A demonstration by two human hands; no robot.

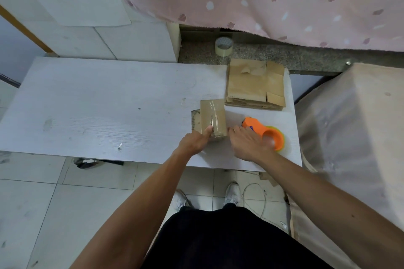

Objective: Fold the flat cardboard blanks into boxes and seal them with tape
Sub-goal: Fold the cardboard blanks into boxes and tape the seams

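Note:
A small folded cardboard box point(213, 116) stands on the white table point(98, 105), with clear tape running over its top. My left hand point(194, 143) touches the box's near left side, thumb pressed up against it. My right hand point(248, 144) lies with fingers spread just right of the box, fingertips near its lower right corner. It partly covers an orange tape dispenser point(265, 132) that sits on the table. A stack of flat cardboard blanks point(255, 85) lies at the table's far right corner.
A spare roll of clear tape point(223, 46) stands on the stone ledge behind the table. A pink patterned cloth point(284, 2) hangs beyond it. White foam blocks point(98, 35) with a handwritten sheet are at the far left. A covered object point(349, 126) flanks the table's right edge.

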